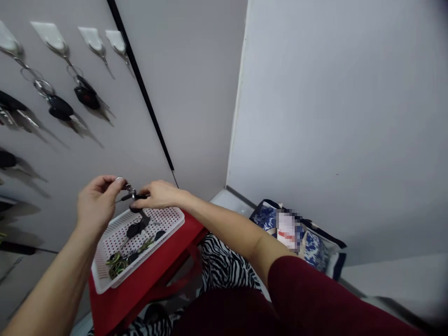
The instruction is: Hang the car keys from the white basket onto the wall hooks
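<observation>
My left hand pinches a metal key ring between thumb and fingers, just above a white perforated tray. My right hand is closed on a black-headed key hooked to the same ring; a second black key dangles below it. Both hands meet over the tray's far end. More keys and rings lie in the tray's near end. The tray rests on a red stool.
White adhesive hooks line the wall at upper left, some with black keys hanging from them. A black strip runs down the wall. A blue patterned bag lies on the floor at right. Zebra-print fabric covers my lap.
</observation>
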Demonstrator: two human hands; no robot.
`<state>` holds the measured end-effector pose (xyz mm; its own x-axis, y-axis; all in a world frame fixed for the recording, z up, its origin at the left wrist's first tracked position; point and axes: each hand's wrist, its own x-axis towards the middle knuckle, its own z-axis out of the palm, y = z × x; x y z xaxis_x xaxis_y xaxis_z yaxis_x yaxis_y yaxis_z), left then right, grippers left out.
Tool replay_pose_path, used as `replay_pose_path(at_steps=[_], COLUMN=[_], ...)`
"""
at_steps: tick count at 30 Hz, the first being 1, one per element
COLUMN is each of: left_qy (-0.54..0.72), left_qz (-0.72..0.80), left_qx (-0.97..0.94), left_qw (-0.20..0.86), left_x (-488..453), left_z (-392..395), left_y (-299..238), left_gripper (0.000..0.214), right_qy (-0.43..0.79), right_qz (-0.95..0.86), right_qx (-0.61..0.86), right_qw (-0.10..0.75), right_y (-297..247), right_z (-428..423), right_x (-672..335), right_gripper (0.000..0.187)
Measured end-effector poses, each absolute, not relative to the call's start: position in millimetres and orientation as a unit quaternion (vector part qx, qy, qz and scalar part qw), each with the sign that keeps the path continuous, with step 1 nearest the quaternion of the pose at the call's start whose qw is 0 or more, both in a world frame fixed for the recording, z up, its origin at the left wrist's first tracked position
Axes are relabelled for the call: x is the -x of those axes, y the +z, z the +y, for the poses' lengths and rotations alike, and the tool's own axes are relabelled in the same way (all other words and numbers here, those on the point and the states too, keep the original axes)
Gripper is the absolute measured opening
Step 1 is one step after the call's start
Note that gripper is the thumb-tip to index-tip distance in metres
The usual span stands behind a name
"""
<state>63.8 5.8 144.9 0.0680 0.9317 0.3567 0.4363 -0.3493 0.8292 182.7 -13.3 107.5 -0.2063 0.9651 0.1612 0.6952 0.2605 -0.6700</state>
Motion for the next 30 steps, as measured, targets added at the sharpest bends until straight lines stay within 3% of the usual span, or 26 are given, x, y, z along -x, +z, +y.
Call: replay_pose_path(at_steps=[2,5,8,11,16,23,30], left_qy=[0.469,0.431,0.406,0.420,0.468,0.263,0.138], left_qz=[0.488,0.453,0.447,0.447,0.438,0.534,0.592], left_qx=[-0.655,-0.687,-0.721,-0.710,-0.670,-0.771,-0.783], left_qw=[0.336,0.371,0.341,0.346,0.375,0.227,0.131], left_x=[-64,-65,-67,-72,-70,-48,-35], left_z=[7,10,11,14,25,29,7], left_y=[146,145,146,150,151,85,51], left_gripper=[0.017,0.018,0.022,0.024,0.030,0.023,0.030], right_qy=[0.252,0.251,0.284,0.379,0.439,0.357,0.337], right_qz=[-0.736,-0.713,-0.686,-0.633,-0.526,-0.501,-0.477], right_qx=[0.574,0.530,0.443,0.392,0.366,0.352,0.356], right_qw=[0.255,0.384,0.503,0.549,0.630,0.705,0.729], right_y=[108,106,103,106,142,232,269], right_z=[-14,-15,-12,-6,13,56,88], right_x=[-188,-189,-183,-179,-188,-207,-208], right_gripper=[0.045,0.046,0.031,0.018,0.017,0.022,0.015])
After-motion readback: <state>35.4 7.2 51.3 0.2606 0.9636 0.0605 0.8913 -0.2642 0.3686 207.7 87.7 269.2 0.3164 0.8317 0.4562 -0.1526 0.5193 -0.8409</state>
